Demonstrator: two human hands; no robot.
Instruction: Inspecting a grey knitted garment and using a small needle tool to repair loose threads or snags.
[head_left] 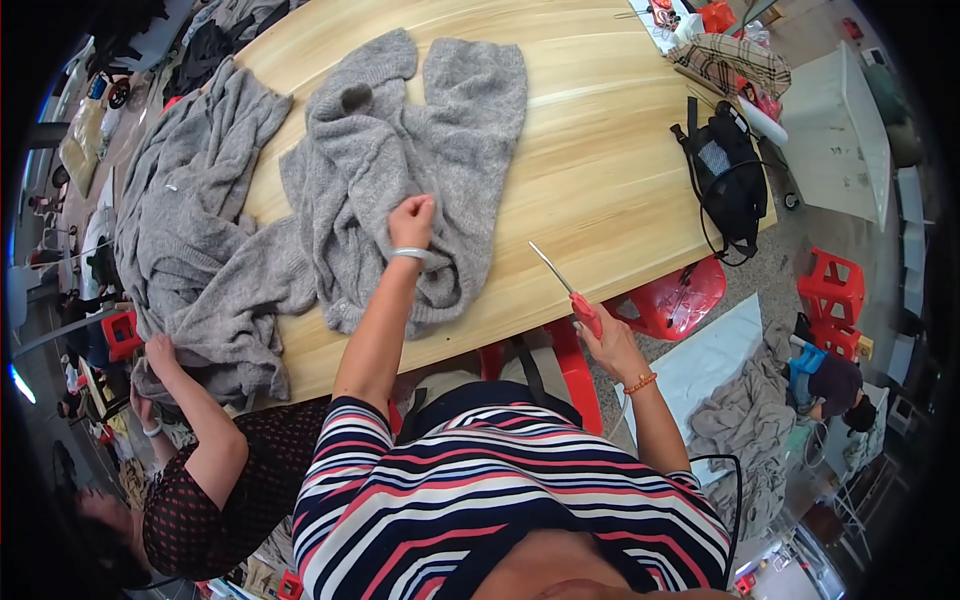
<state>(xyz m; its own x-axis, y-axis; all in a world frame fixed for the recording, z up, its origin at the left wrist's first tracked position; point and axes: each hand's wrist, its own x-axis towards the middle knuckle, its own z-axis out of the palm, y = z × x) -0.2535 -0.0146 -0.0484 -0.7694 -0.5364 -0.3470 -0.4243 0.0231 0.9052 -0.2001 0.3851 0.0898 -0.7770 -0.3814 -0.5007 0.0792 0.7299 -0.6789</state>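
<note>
Item one: a grey knit garment [440,150], soft, fuzzy and deeply creased, lying on the smooth wood-grain table [590,130] before us. Our left hand [411,222] rests upon it, fingers curled into a loose fist; we cannot tell whether any cloth is pinched. Item two: a tool with a red handle and slim, straight metal shaft [585,312], gripped in our closed right hand [613,355]. Alongside we list a rumpled grey knit heap [190,190], a co-worker's hand [160,352] at its edge, and a strapped black bag [732,180].
</note>
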